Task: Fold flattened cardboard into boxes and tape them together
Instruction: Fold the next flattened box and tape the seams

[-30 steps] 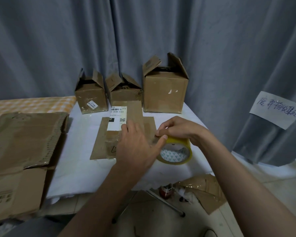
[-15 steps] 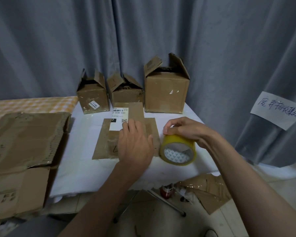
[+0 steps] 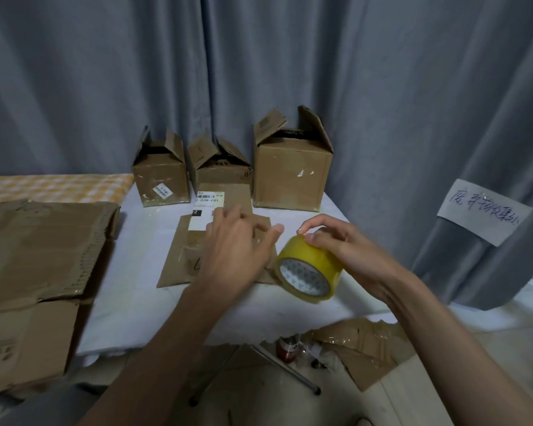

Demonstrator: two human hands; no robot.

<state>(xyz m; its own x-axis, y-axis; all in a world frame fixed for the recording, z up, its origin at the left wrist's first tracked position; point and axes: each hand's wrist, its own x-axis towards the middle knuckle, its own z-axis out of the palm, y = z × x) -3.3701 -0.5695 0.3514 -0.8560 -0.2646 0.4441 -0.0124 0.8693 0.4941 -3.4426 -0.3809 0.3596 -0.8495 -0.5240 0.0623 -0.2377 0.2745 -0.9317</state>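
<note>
The right hand [image 3: 348,256] gripped the tape roll [image 3: 308,269]; at its nine o'clock, the left hand [image 3: 237,250] hovered empty with fingers spread over flat cardboard [image 3: 182,259], likely seeking the tape's end.

The room is sitting in dim, flat, cool light, with no single source showing. Soft shadows are pooling under the table [image 3: 142,327] and between the curtain [image 3: 290,56] folds. The left hand [image 3: 237,256] is smearing slightly with motion blur at its fingertips. A faint sheen is glinting on the yellow tape roll [image 3: 308,269]. Wide-angle distortion is bowing the near forearms and stretching the frame's edges; fine detail is looking soft throughout.
</note>
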